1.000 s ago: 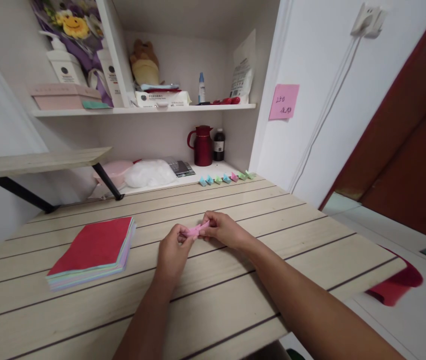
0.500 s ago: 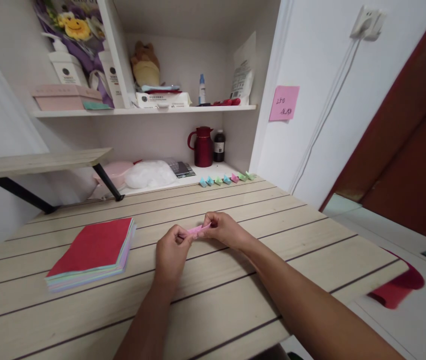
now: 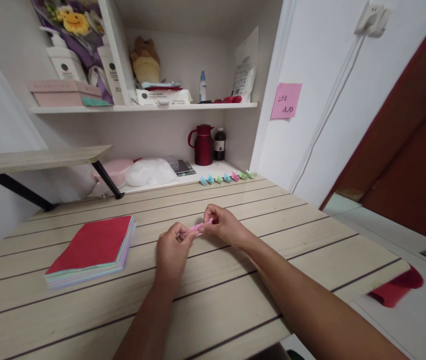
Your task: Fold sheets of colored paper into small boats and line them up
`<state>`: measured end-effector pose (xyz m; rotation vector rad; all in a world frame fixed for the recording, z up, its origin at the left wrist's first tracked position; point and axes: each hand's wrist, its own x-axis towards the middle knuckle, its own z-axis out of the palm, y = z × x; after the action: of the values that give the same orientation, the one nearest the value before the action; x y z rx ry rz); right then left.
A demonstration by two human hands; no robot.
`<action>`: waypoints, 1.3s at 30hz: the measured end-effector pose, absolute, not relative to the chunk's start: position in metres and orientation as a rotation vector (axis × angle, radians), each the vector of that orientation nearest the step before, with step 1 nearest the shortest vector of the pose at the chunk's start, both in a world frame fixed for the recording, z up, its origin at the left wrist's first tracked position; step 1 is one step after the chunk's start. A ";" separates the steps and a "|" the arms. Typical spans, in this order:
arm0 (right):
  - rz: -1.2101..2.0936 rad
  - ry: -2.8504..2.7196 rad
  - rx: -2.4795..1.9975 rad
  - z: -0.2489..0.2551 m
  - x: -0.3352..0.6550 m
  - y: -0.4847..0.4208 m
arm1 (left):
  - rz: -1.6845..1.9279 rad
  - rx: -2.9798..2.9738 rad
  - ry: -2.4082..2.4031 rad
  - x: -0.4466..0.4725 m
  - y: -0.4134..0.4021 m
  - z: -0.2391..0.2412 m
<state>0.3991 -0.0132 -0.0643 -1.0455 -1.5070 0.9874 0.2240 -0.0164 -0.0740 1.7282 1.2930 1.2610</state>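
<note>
A small folded piece of pink paper [image 3: 197,228] is held just above the wooden table [image 3: 213,310]. My left hand [image 3: 173,250] pinches its left end between thumb and fingers. On the other end, my right hand [image 3: 222,226] is closed in a pinch, with the fingertips near those of the left hand. Fingers cover much of the paper, so its full shape is hidden. To the left of my hands lies a stack of coloured paper [image 3: 91,245], its top sheet red.
Several small folded paper pieces [image 3: 227,178] line the table's back edge. Behind them stand a dark red jug [image 3: 203,146] and a dark bottle [image 3: 219,144]. A raised wooden shelf [image 3: 40,159] on black legs is at the back left. A pink note [image 3: 286,101] sticks to the wall.
My right hand has moved slightly up and its fingers have shifted along the pink paper. Less of the paper shows between my hands. The view has tilted a little.
</note>
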 end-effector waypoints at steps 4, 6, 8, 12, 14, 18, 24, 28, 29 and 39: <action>1.015 -1.469 -1.031 -0.064 0.398 -0.014 | 1.269 1.674 1.305 0.225 -0.016 -0.074; 1.050 -1.463 -1.023 -0.062 0.398 -0.015 | 1.267 1.630 1.299 0.226 -0.015 -0.073; 1.074 -1.455 -1.013 -0.061 0.397 -0.016 | 1.260 1.574 1.278 0.226 -0.015 -0.072; 1.098 -1.431 -1.002 -0.061 0.398 -0.015 | 1.286 1.435 1.226 0.223 -0.012 -0.071; 1.112 -1.418 -0.995 -0.061 0.399 -0.015 | 1.334 1.366 1.214 0.220 -0.010 -0.071; 1.121 -1.370 -0.977 -0.059 0.397 -0.015 | 1.393 1.282 1.158 0.216 -0.009 -0.069; 1.027 -1.358 -0.892 -0.051 0.390 -0.020 | 1.285 1.295 0.958 0.224 -0.018 -0.061; 0.934 -1.432 -0.883 -0.050 0.388 -0.022 | 1.219 1.316 0.930 0.227 -0.019 -0.060; 0.917 -1.447 -0.887 -0.050 0.388 -0.022 | 1.216 1.318 0.937 0.227 -0.019 -0.061; 0.890 -1.448 -0.902 -0.051 0.388 -0.020 | 1.243 1.349 0.963 0.225 -0.017 -0.062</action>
<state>0.3876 -0.0204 -0.0509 -0.9019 -1.4476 0.8896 0.2246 -0.0169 -0.0617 1.3488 0.9627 1.2435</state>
